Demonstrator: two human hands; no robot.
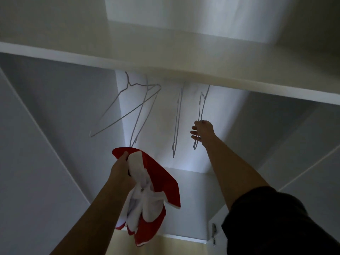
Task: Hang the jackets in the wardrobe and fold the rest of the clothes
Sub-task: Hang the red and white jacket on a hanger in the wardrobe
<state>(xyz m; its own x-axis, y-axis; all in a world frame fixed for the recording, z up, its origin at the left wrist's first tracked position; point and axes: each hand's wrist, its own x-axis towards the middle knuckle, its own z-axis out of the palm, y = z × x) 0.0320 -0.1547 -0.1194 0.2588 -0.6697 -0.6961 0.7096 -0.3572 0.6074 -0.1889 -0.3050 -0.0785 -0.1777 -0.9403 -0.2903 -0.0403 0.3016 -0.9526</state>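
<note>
Four hangers [125, 113] under shelf [165, 57]. Left grip [119, 166] clenched on jacket [158, 173]. Right grip [204, 131] at rightmost hanger [200, 107]; pinching or spread, cannot tell.

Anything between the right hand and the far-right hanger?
Nothing visible. The right hand is at the rightmost wire hanger; the other hangers hang to its left. The left hand holds the jacket lower down.

Dim, underexposed interior. Pale bluish light falls on the wardrobe back panel [165, 111] at centre frame and fades to grey shadow at left and right. Motion blur smears the shelf [128, 57] across the upper frame and softens the wire hangers [139, 107]. The red-and-white garment [158, 181] is the only saturated colour. Straight edges bow towards the corners.
</note>
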